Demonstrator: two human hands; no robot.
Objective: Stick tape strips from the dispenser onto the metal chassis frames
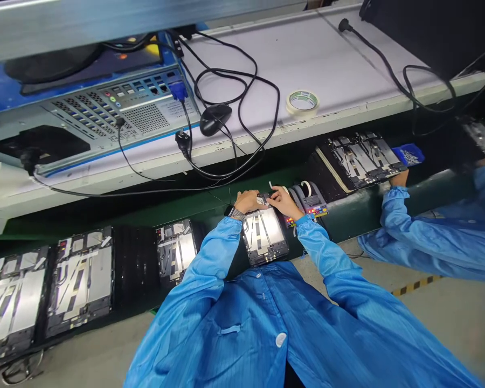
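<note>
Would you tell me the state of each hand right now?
Left hand: partly closed at a small dark part, grip unclear.
Right hand: at the same part, cannot tell if holding.

The person's left hand (246,202), a wristwatch (230,212) at its wrist, and right hand (283,202) meet at the far end of a flat tablet panel (263,234). Their fingers (271,197) touch a small piece (262,199), too small to make out. A tape dispenser (310,198) stands just beside the right hand. More panels (81,280) lie along the dark worktop (347,218) on both sides. On the white shelf (291,59) beyond sit a roll of tape (302,102), a computer mouse (215,119) and a computer case (105,113) trailing black cables (242,91). A co-worker's blue sleeve (404,229) reaches in at the right.
</note>
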